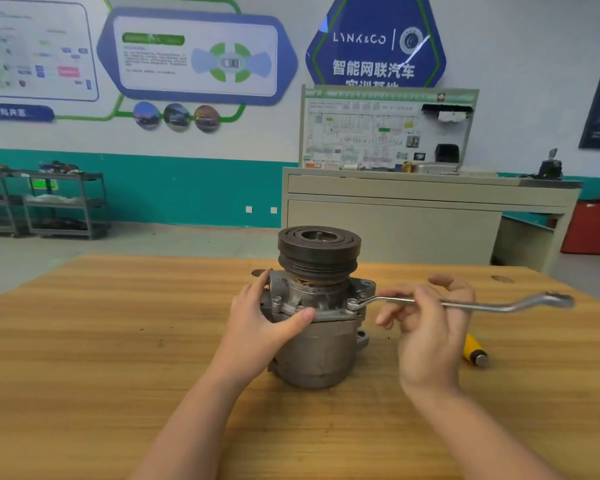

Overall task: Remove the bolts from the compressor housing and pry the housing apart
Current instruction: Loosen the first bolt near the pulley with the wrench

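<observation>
Wooden table [118,341]: light, grained top bearing the compressor, with both forearms reaching over its near edge.
Compressor housing [314,355]: grey cast-metal body standing upright near the middle of the table, mounting ears projecting on its right side.
Pulley [319,251]: dark grooved wheel seated on top of the housing, its hub facing upward.
Bolts: one head shows on the flange at front left [277,300]; another sits at the right corner [352,302] under the wrench end.
Left hand [260,323]: grasping the upper flange of the housing, thumb laid across the front, fingers wrapped round the left side.
Right hand [426,327]: pinching the wrench shank between thumb and forefinger, remaining fingers loosely spread, palm just to the right of the housing.
Wrench [482,305]: bright offset ring spanner lying roughly level, its left ring on the right-corner bolt, its far ring free above the table.
Yellow-handled tool [475,349]: lying on the table behind the right hand, only its handle end visible.
Background: grey cabinet [413,209] with a display board, metal shelving [63,202] at left, wall posters.
</observation>
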Demonstrator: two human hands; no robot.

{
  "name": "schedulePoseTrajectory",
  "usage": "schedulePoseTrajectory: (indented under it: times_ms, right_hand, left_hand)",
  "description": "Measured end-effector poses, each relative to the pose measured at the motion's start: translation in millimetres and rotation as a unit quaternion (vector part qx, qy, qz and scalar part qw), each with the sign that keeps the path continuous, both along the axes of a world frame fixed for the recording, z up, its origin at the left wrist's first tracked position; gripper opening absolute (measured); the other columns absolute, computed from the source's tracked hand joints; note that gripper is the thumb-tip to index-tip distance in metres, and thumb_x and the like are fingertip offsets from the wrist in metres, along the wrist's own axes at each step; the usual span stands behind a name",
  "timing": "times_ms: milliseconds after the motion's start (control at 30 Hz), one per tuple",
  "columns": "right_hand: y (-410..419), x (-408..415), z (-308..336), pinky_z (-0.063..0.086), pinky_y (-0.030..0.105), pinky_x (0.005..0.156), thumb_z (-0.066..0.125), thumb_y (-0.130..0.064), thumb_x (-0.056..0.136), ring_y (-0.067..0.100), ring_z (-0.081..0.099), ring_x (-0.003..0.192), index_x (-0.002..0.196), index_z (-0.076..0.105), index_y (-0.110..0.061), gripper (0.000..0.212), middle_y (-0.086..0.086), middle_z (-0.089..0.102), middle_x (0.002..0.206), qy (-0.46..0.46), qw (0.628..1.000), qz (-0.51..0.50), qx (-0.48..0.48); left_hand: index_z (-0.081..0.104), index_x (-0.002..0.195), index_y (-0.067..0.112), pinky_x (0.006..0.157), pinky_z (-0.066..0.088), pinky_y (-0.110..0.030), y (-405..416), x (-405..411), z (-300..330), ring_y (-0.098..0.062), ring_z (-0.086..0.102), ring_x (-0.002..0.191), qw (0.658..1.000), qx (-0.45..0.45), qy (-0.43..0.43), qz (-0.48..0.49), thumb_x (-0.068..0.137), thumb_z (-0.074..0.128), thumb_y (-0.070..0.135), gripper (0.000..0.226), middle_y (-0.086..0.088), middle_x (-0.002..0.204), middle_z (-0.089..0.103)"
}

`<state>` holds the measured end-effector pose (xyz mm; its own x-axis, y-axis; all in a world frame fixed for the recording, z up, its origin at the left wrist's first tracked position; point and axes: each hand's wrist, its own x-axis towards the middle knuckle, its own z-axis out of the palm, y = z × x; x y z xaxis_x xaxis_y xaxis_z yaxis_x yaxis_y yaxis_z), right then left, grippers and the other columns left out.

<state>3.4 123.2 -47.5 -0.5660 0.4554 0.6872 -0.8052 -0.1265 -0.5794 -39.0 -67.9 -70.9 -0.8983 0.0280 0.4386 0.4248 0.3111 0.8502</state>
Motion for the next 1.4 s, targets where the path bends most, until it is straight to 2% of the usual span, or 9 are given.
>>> schedulePoseTrajectory:
  times_ms: [100, 200, 333, 467, 600, 800, 967, 1100, 1400]
  right_hand:
    - [8.7, -20.2, 20.9, 0.04, 0.02, 0.04, 0.034, -0.004, 0.097, 0.018, 0.049, 0.037, 0.095, 0.042, -0.013, 0.013, 0.013, 0.062, 0.057, -0.205, 0.959, 0.117, -0.159]
    - [15.8, -32.1, 34.4, 0.043, 0.021, 0.039, 0.037, -0.009, 0.103, 0.015, 0.052, 0.04, 0.093, 0.047, -0.006, 0.015, 0.012, 0.063, 0.057, -0.302, 0.923, 0.184, -0.154]
    - [26.5, -26.0, 47.1, 0.047, 0.019, 0.043, 0.038, -0.01, 0.104, 0.013, 0.059, 0.046, 0.089, 0.043, -0.013, 0.016, 0.011, 0.07, 0.066, -0.239, 0.935, 0.211, -0.158]
    - [30.8, -10.4, 40.8, 0.046, 0.02, 0.042, 0.037, -0.003, 0.102, 0.015, 0.058, 0.044, 0.095, 0.04, -0.016, 0.015, 0.01, 0.073, 0.071, -0.179, 0.982, 0.059, -0.017]
    - [24.3, -3.2, 31.1, 0.056, 0.026, 0.055, 0.041, -0.02, 0.102, 0.023, 0.069, 0.06, 0.098, 0.041, -0.024, 0.005, 0.008, 0.073, 0.081, -0.099, 0.992, 0.004, 0.082]
    - [12.7, 3.5, 23.9, 0.06, 0.036, 0.061, 0.039, -0.048, 0.095, 0.021, 0.072, 0.067, 0.082, 0.047, -0.054, 0.017, 0.0, 0.072, 0.087, -0.027, 0.981, -0.06, 0.182]
    - [5.4, 8.4, 20.8, 0.055, 0.024, 0.054, 0.045, -0.055, 0.095, 0.007, 0.068, 0.059, 0.089, 0.055, -0.044, 0.015, -0.002, 0.07, 0.072, 0.046, 0.957, -0.133, 0.252]
    - [3.3, 7.3, 8.0, 0.056, 0.025, 0.059, 0.045, -0.039, 0.1, 0.002, 0.067, 0.067, 0.091, 0.065, -0.003, 0.043, 0.003, 0.068, 0.071, 0.117, 0.911, -0.19, 0.347]
    - [5.1, 4.8, 12.6, 0.054, 0.022, 0.064, 0.042, -0.04, 0.101, 0.011, 0.067, 0.065, 0.09, 0.066, -0.003, 0.045, 0.005, 0.067, 0.073, 0.15, 0.871, -0.26, 0.39]
  left_hand:
    - [0.045, 0.142, 0.037, 0.109, 0.043, -0.042, 0.1, 0.3, 0.3, -0.008, 0.045, 0.129, 1.0, 0.006, 0.006, -0.001, 0.056, 0.071, 0.074, 0.097, 0.018, 0.133, 0.054]
    - [0.047, 0.139, 0.038, 0.108, 0.044, -0.044, -1.0, 1.0, 1.1, -0.008, 0.048, 0.126, 1.0, 0.012, 0.005, 0.0, 0.054, 0.073, 0.07, 0.095, 0.015, 0.129, 0.057]
    - [0.044, 0.142, 0.037, 0.107, 0.045, -0.042, -2.5, -0.6, 1.3, -0.008, 0.05, 0.124, 1.0, 0.006, 0.003, 0.0, 0.051, 0.075, 0.071, 0.102, 0.011, 0.132, 0.056]
    - [0.041, 0.142, 0.042, 0.102, 0.045, -0.03, -2.2, -1.4, 0.3, 0.002, 0.047, 0.118, 1.0, -0.003, 0.003, 0.01, 0.047, 0.074, 0.074, 0.105, 0.014, 0.129, 0.051]
    - [0.038, 0.122, 0.057, 0.088, 0.038, -0.017, 1.5, 0.2, -0.8, 0.003, 0.042, 0.113, 0.999, -0.001, 0.023, 0.025, 0.046, 0.072, 0.073, 0.084, 0.032, 0.114, 0.041]
    - [0.037, 0.125, 0.05, 0.09, 0.037, -0.022, 5.1, 3.6, 0.1, -0.006, 0.04, 0.119, 0.998, -0.006, 0.052, 0.042, 0.048, 0.071, 0.072, 0.087, 0.036, 0.113, 0.04]
    - [0.036, 0.134, 0.043, 0.093, 0.037, -0.025, 6.3, 4.2, -0.7, -0.008, 0.038, 0.121, 0.997, -0.008, 0.054, 0.049, 0.049, 0.072, 0.072, 0.097, 0.035, 0.114, 0.038]
    - [0.039, 0.135, 0.042, 0.087, 0.037, -0.019, 6.5, 4.5, -1.4, -0.005, 0.038, 0.119, 0.997, -0.002, 0.061, 0.046, 0.049, 0.07, 0.073, 0.097, 0.033, 0.117, 0.043]
    - [0.032, 0.133, 0.047, 0.086, 0.035, -0.019, 6.5, 2.8, -3.2, -0.006, 0.037, 0.119, 0.997, -0.002, 0.055, 0.047, 0.048, 0.07, 0.075, 0.096, 0.036, 0.115, 0.037]
